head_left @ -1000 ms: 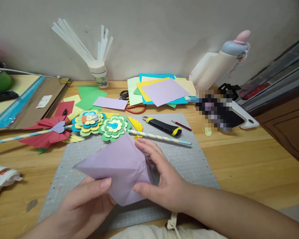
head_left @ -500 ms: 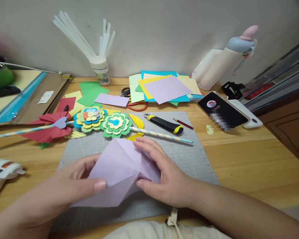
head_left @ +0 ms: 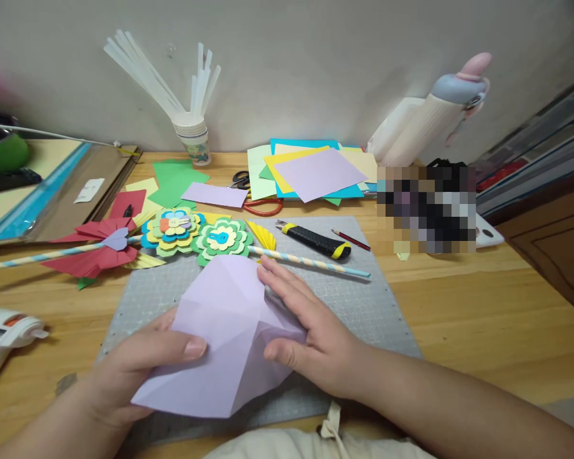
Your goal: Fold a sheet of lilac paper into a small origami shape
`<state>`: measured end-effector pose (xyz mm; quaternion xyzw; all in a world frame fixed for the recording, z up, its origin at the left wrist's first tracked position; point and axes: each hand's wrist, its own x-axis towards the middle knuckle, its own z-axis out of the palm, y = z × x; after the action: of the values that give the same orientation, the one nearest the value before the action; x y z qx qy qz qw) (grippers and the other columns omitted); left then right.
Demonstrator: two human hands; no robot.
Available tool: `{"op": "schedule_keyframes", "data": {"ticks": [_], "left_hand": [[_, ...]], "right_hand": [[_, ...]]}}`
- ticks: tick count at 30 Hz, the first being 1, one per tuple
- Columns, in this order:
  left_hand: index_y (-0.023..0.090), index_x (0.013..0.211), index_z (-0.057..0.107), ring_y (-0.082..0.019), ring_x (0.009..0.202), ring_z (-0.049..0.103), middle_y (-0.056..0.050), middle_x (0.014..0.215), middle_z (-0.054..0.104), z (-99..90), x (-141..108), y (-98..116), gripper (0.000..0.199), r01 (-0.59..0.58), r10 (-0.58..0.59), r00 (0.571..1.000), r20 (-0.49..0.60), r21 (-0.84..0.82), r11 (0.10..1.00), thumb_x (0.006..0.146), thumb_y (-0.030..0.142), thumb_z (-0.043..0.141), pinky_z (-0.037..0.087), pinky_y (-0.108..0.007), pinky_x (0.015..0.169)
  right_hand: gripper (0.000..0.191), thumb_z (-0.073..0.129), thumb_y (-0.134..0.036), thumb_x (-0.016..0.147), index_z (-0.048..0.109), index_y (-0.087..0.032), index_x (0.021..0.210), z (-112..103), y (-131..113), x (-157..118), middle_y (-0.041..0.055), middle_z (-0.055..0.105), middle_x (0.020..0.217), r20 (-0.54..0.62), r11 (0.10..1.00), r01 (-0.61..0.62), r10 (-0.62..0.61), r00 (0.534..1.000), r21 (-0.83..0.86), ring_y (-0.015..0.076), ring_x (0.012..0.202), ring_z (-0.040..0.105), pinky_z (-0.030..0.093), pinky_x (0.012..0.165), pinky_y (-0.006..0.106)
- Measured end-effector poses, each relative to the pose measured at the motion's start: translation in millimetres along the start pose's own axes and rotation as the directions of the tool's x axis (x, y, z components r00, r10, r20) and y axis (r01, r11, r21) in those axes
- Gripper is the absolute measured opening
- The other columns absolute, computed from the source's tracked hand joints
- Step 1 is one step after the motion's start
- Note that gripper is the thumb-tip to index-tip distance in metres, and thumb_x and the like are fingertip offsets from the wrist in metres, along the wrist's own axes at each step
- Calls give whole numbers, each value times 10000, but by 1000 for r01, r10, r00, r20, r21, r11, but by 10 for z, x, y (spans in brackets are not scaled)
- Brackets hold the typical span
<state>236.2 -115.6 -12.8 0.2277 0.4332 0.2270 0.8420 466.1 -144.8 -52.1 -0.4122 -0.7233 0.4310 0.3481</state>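
Note:
A creased sheet of light purple paper (head_left: 220,331) is held up over the grey cutting mat (head_left: 377,306). My left hand (head_left: 148,363) grips its left side, the thumb on top and the other fingers behind the sheet. My right hand (head_left: 310,331) is at the right side, its thumb and fingers around the folded edge. Behind the paper lies a striped blue and cream stick (head_left: 310,260) with layered paper flowers (head_left: 222,239) and a red pleated paper piece (head_left: 95,245).
A black and yellow cutter (head_left: 316,241) and a pencil (head_left: 351,240) lie on the mat's far part. Coloured sheets (head_left: 323,173), scissors (head_left: 263,206) and cups with white sticks (head_left: 194,140) stand or lie behind. A glue gun (head_left: 4,338) is at left, a bottle (head_left: 425,121) back right.
The purple paper has opened out and tilted, its lower edge nearer to me. My left thumb has shifted slightly on it, and the right thumb and fingers have moved a little.

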Motion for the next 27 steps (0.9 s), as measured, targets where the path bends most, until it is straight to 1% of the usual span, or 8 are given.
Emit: {"op": "schedule_keyframes", "data": {"ticks": [2,4,9,12,16,21,23,27], "left_hand": [[145,1052,738,-232,636,712,-49,819,768,8,3,1,457,-5,5,1000,-14,-1,1000,603,225,754,498,-208,511],[145,1066,732,-212,614,708,-38,827,769,21,11,3,459,1,-2,1000,-10,-21,1000,612,210,745,488,-196,501],[161,1098,711,-182,582,693,-26,818,770,-15,76,-5,472,2,-2,1000,3,-21,1000,629,205,748,493,-189,494],[155,1174,660,-200,588,691,-59,833,768,-99,129,-22,605,25,-25,999,27,4,1000,588,228,789,514,-223,503],[123,1278,566,-219,643,701,-77,850,759,-160,157,-56,740,29,-29,999,24,28,999,586,257,791,524,-243,529],[114,1198,619,-191,639,685,-70,828,752,-122,145,-79,614,15,-19,998,66,53,998,626,274,775,508,-232,553],[117,1153,647,-184,644,681,-63,802,748,-108,150,-81,550,-1,-6,996,90,73,997,642,281,767,501,-223,558],[148,1069,696,-187,673,682,-61,834,748,-95,180,-92,440,-26,8,989,148,117,993,665,310,757,500,-224,578]], "right_hand": [[682,503,-480,954,151,-375,1529,-8,-14,-5,10,118,1622,27,999,14,-13,1000,-37,240,1485,76,16,1182,550],[636,396,-472,997,87,-350,1539,-5,-30,-15,5,80,1624,53,999,5,-3,999,-42,221,1487,57,0,1187,536],[691,327,-515,1002,8,-237,1549,26,-30,-48,43,54,1622,67,993,-113,111,992,18,219,1485,79,113,1201,493],[717,332,-526,997,12,-201,1550,46,-12,-55,68,115,1616,59,982,-181,178,982,51,229,1472,165,197,1190,478],[690,330,-513,1002,83,-173,1550,56,-17,-44,69,207,1598,46,979,-189,186,982,79,208,1453,235,228,1187,438],[665,349,-506,1000,132,-194,1546,47,-48,-30,43,225,1593,52,977,-168,163,985,133,201,1452,238,228,1189,411],[641,371,-506,995,177,-230,1540,43,-67,-26,41,303,1567,41,974,-166,162,986,154,224,1423,312,278,1166,438],[487,346,-478,1010,400,-302,1461,35,-112,-16,23,521,1433,21,944,-179,180,983,276,245,1280,514,446,1037,444]]}}
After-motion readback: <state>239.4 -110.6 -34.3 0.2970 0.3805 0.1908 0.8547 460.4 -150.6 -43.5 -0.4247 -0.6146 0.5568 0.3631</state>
